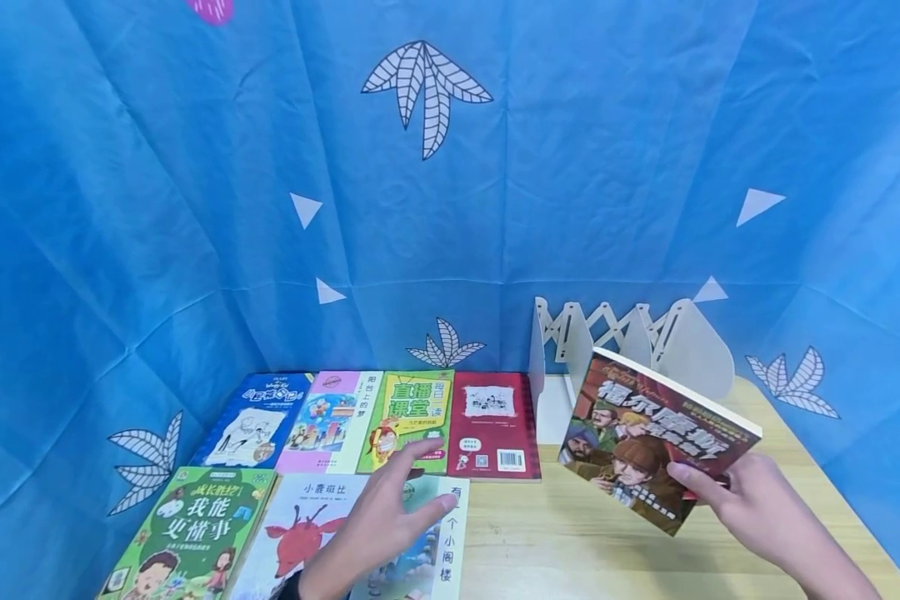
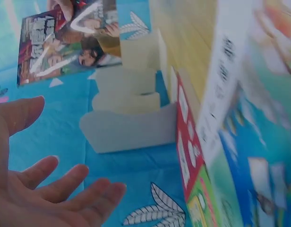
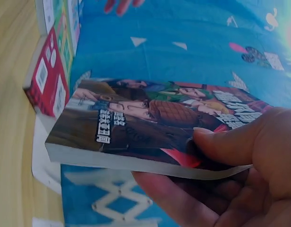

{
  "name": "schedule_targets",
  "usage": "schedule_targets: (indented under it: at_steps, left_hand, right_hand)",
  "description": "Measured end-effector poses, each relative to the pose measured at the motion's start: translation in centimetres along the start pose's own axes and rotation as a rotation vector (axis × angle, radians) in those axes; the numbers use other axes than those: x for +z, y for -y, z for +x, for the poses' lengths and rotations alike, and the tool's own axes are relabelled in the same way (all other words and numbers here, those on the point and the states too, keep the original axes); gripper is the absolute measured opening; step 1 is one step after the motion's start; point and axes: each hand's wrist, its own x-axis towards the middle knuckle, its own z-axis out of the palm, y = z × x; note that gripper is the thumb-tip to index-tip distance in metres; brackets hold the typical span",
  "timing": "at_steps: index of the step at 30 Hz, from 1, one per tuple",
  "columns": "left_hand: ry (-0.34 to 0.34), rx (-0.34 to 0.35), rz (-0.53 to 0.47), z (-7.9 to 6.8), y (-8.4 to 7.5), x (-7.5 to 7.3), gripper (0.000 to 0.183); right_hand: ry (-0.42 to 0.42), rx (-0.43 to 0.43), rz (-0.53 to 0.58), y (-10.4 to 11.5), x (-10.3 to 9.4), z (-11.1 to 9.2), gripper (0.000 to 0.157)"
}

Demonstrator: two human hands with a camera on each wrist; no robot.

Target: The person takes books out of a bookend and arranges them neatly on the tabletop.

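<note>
My right hand (image 1: 750,508) grips a dark illustrated book (image 1: 648,442) by its lower right corner, thumb on the cover and fingers beneath, as the right wrist view shows. The book is tilted in the air in front of a white folding bookend rack (image 1: 630,333) at the back of the table. My left hand (image 1: 390,517) hovers with spread, relaxed fingers over the book with a blue-green cover (image 1: 420,550), holding nothing. In the left wrist view the left palm (image 2: 55,189) is bare.
Behind the left hand lie a red book (image 1: 495,450), a yellow-green book (image 1: 390,408), a pink book (image 1: 322,425) and a blue book (image 1: 247,425). Nearer are a green book (image 1: 187,533) and a white deer book (image 1: 300,517). A blue cloth (image 1: 570,167) hangs behind the wooden table (image 1: 540,533).
</note>
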Motion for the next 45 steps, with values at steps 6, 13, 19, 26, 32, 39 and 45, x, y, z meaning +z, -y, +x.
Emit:
schedule_targets:
  at_steps: [6,13,19,26,32,39,45]
  left_hand:
    - [0.056,0.049,-0.050,0.3,-1.5,0.4,0.065]
    - [0.099,0.168,-0.159,0.7,-2.7,1.1,0.061]
    - [0.155,0.248,-0.215,0.9,-3.2,1.9,0.055]
    - [0.167,0.320,-0.261,0.8,-3.8,2.6,0.046]
    - [0.125,0.342,-0.300,0.6,-3.6,3.3,0.034]
    - [0.115,0.303,-0.342,0.5,-3.2,3.6,0.030]
    - [0.129,0.197,-0.355,0.4,-3.1,3.6,0.026]
  right_hand:
    - [0.091,-0.006,0.144,1.3,1.4,-0.1,0.036]
    - [0.222,-0.061,0.251,2.1,3.2,-0.2,0.044]
    - [0.293,-0.117,0.285,2.8,4.5,-0.4,0.041]
    - [0.415,-0.064,0.339,3.5,5.8,-0.3,0.046]
    - [0.489,0.019,0.400,3.7,6.7,-0.2,0.063]
    - [0.543,0.000,0.449,3.7,7.3,-0.2,0.053]
    - [0.536,-0.058,0.390,3.2,7.1,-0.2,0.030]
